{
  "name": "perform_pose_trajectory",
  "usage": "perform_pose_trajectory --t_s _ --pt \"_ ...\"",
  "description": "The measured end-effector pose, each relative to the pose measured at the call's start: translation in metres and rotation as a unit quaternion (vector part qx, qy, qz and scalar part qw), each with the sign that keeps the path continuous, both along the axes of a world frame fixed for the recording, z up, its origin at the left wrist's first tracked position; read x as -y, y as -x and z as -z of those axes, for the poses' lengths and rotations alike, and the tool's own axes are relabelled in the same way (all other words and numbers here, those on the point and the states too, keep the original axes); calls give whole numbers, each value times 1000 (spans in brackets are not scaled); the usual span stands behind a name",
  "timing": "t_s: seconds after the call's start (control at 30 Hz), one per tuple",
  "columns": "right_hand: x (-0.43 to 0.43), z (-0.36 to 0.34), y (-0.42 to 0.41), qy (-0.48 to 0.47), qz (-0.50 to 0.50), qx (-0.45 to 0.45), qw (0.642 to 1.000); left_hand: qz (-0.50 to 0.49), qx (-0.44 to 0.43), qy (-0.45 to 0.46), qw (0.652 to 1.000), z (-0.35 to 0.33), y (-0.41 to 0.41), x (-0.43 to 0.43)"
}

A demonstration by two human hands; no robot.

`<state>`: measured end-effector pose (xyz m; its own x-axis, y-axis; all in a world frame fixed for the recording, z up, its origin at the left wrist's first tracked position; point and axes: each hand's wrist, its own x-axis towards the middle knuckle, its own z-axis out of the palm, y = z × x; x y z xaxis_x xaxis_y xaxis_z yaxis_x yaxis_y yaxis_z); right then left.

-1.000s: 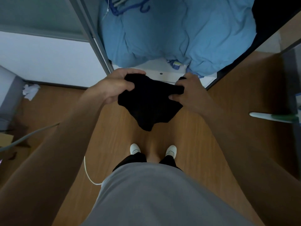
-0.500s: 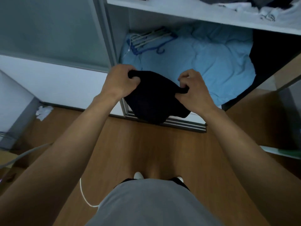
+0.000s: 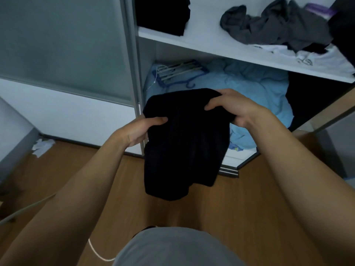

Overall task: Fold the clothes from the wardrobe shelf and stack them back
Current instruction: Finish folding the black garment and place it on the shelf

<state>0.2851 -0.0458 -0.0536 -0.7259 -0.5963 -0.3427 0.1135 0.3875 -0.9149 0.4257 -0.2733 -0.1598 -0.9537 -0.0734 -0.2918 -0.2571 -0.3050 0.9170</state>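
Note:
A black garment (image 3: 184,146) hangs in front of me, folded into a rough rectangle, above the wooden floor and before the open wardrobe. My left hand (image 3: 140,131) grips its left edge, thumb on top. My right hand (image 3: 232,108) pinches the upper right corner, fingers curled over the cloth. On the white wardrobe shelf (image 3: 221,48) above lie a folded black stack (image 3: 163,14) at the left and a loose heap of grey clothes (image 3: 276,25) over white clothes (image 3: 315,56) at the right.
Below the shelf, blue bedding (image 3: 249,87) fills the lower compartment, with several hangers (image 3: 178,72) on it. A frosted sliding door (image 3: 63,47) stands at the left. Crumpled white paper (image 3: 41,147) and a white cable (image 3: 98,252) lie on the floor.
The view has tilted up, so the upper shelf with its clothes now shows. Both hands have shifted on the black garment, which now hangs longer and flatter between them.

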Motion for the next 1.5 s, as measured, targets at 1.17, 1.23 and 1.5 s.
perform_pose_trajectory --t_s 1.17,1.23,1.5 --pt "-20 2 91 0 141 118 983 -73 -23 156 985 -40 85 25" --pt "-18 -22 109 37 138 155 978 -90 -47 148 984 -68 104 28" --pt "23 -104 206 69 118 78 987 -132 -160 108 972 -139 172 58"
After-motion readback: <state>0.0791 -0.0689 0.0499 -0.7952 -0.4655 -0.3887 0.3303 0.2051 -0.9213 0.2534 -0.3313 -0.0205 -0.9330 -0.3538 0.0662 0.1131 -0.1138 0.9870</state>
